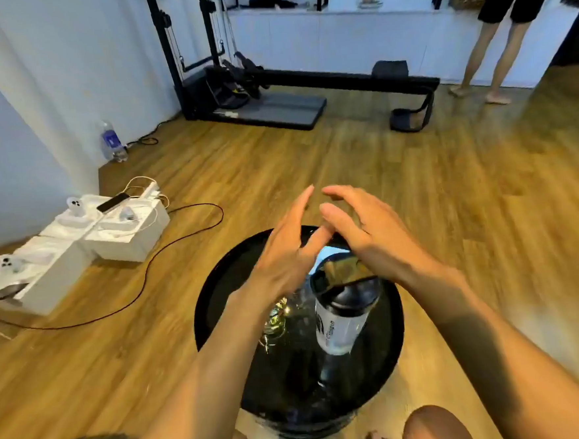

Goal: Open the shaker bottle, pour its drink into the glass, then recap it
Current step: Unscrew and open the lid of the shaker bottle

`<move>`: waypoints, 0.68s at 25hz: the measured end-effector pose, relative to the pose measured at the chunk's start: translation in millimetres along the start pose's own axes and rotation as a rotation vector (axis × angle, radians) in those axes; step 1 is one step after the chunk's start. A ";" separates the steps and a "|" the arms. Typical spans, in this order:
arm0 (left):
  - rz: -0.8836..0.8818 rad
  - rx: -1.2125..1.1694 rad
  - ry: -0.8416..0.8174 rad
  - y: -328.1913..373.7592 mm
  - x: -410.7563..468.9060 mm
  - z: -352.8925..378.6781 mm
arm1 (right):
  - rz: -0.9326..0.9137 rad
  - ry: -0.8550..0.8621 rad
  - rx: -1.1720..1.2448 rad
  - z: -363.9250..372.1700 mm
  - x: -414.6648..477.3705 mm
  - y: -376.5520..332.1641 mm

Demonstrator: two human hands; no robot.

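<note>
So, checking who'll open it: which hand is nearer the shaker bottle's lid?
Right. The right hand hovers just above the shaker bottle lid; the left hand is beside it, over the glass.

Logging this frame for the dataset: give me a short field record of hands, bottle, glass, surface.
surface: round black table
shaker bottle: upright on the table, black lid on
glass: clear, left of the bottle, partly hidden by the left arm
left hand: open, fingers spread, above the table, holding nothing
right hand: open, above the bottle lid, holding nothing
task state: pour not visibly started
</note>
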State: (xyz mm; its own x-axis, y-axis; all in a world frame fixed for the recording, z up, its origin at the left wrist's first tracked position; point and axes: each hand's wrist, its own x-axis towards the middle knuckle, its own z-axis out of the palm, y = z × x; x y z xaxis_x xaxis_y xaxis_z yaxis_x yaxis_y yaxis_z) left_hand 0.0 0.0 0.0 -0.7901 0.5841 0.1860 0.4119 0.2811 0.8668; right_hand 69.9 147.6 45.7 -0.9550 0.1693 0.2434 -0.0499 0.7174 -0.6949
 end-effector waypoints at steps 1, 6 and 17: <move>-0.059 -0.023 -0.018 -6.6 -18.9 9.6 | -0.004 -0.027 -0.044 9.4 -17.0 4.4; -0.249 -0.090 -0.076 -54.3 -77.5 50.0 | 0.020 -0.136 -0.378 42.2 -63.5 31.8; -0.136 0.022 0.077 -112.8 -52.6 115.5 | 0.156 0.098 -0.648 106.9 -39.9 52.5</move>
State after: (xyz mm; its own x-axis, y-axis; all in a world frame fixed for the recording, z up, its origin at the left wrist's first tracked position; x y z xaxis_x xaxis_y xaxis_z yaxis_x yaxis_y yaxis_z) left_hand 47.5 25.5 -161.0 -0.8711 0.4801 0.1034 0.3083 0.3708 0.8761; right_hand 74.1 106.2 -72.9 -0.9045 0.3425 0.2542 0.3012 0.9349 -0.1878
